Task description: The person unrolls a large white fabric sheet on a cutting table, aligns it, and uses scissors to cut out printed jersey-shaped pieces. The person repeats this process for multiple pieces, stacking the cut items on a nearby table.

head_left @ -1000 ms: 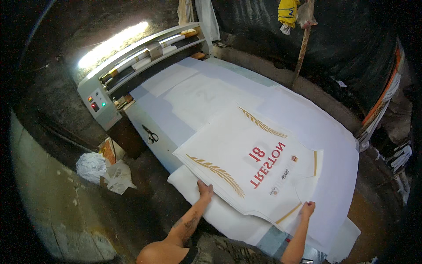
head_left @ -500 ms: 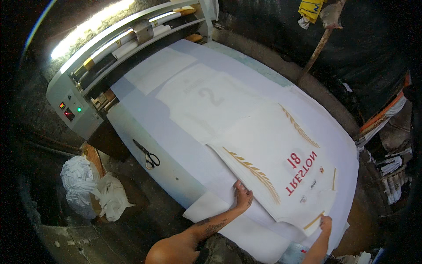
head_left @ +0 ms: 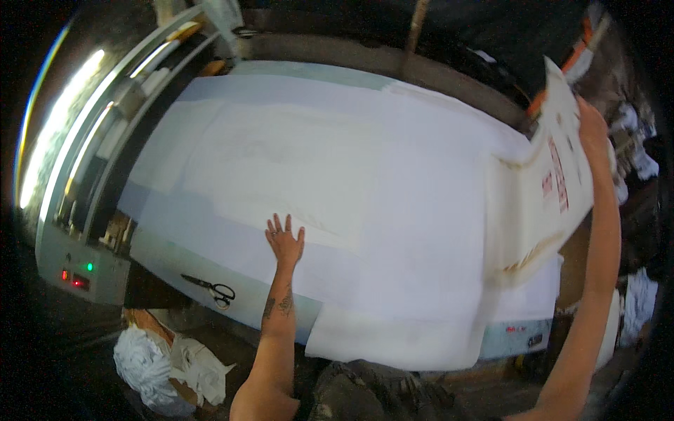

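My left hand [head_left: 285, 242] lies flat with its fingers spread on a pale white piece [head_left: 281, 154], which rests on the broad white sheet [head_left: 421, 210] over the table. At the far right, my right hand [head_left: 592, 123] is raised and closed on the edge of a white jersey panel [head_left: 544, 217] with red print and golden leaf bands. The panel hangs in a curve, its upper end lifted and its lower end close to the sheet. Motion blurs it somewhat, and my right fingertips are partly hidden.
A roller machine [head_left: 84, 245] with lit indicators stands at the table's left end. Black-handled scissors [head_left: 214, 290] lie on the near table edge. White cloth bundles [head_left: 151, 365] sit low at the left. A loose white sheet [head_left: 393, 340] overhangs the front edge.
The printed panel has been pulled off the pale pieces, to the right and up, by my right hand. My left hand has let go of its edge and moved left. The view has turned.
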`<state>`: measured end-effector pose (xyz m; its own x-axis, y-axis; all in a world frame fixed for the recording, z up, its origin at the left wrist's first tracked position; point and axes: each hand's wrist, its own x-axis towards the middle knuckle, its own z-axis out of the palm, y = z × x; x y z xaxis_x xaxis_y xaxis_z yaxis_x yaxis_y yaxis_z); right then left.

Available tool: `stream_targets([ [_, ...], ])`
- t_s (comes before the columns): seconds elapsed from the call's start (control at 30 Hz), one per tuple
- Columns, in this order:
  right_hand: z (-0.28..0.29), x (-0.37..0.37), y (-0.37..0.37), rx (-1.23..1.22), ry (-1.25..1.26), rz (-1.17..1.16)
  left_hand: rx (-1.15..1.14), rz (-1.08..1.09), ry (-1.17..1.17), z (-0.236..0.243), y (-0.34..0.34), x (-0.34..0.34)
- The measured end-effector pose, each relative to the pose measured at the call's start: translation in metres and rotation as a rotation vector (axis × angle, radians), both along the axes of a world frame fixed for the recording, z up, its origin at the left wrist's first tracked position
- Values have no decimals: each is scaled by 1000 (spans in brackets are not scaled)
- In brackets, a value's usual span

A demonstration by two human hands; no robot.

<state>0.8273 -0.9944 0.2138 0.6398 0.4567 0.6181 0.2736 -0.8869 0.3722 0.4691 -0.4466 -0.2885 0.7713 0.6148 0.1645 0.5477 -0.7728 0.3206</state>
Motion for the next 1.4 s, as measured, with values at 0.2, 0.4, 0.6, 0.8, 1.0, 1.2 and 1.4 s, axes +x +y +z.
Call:
stream_targets([
  [0.2,-100,-179,138,-536,-90,19,-335,-157,-296,28,-63,31],
  [0.4,-260,-255,109,-118,296,110,-2314,-257,-441,77,-209,80],
  [0.6,-396,-308,29,168,569,189,-1922,340,-653,60,-289,101],
  [0.8,-439,-354,-48,245,680,186,-1379,191,-717,35,-301,58],
  [1.0,-425,-364,-45,314,640,209,-1216,-73,-434,60,-307,45],
  [1.2,-428,-329,21,268,817,240,-142,-685,-308,100,-297,44],
  [1.4,-439,-334,35,313,812,216,147,-1500,128,68,-294,67],
])
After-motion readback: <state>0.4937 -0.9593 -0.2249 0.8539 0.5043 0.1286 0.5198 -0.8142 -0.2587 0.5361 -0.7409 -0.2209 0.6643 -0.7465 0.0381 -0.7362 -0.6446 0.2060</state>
